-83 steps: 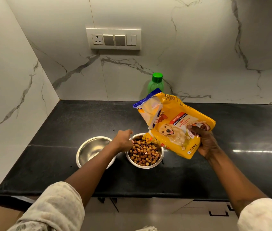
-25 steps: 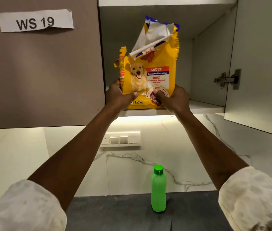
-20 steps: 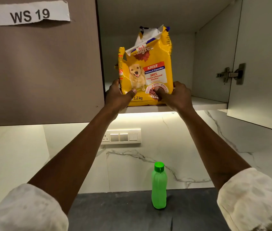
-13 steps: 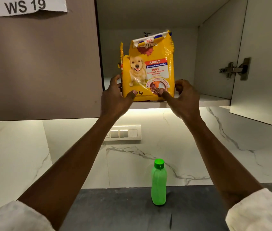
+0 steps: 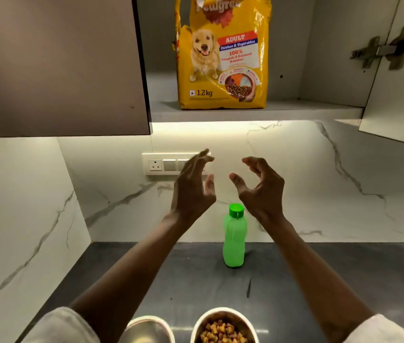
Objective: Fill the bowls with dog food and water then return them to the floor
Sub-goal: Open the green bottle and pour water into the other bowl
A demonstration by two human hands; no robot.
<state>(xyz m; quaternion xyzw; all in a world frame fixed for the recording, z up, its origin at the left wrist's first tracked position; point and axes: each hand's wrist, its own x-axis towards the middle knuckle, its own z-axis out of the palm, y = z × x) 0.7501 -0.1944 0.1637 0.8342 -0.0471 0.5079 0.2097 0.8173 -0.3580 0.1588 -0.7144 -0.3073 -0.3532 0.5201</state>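
The yellow dog food bag (image 5: 223, 58) stands upright on the shelf of the open wall cabinet (image 5: 253, 112). My left hand (image 5: 193, 186) and my right hand (image 5: 260, 189) hang in the air below the shelf, both with fingers spread and holding nothing. Between and beyond them a green water bottle (image 5: 234, 237) with its cap on stands on the dark counter (image 5: 319, 273) against the wall. At the bottom edge sit two steel bowls side by side: the left bowl (image 5: 149, 330) looks bare inside, the right bowl (image 5: 223, 326) holds brown kibble.
The cabinet's right door (image 5: 399, 78) hangs open toward me, its hinge showing. The left cabinet door (image 5: 57, 65) is closed. A switch and socket plate (image 5: 164, 164) sits on the marble backsplash. A marble side wall (image 5: 22, 231) bounds the counter on the left.
Both hands let go of the dog food bag, which stays on the shelf, and dropped below it. My view tilted down, bringing the two bowls into sight.
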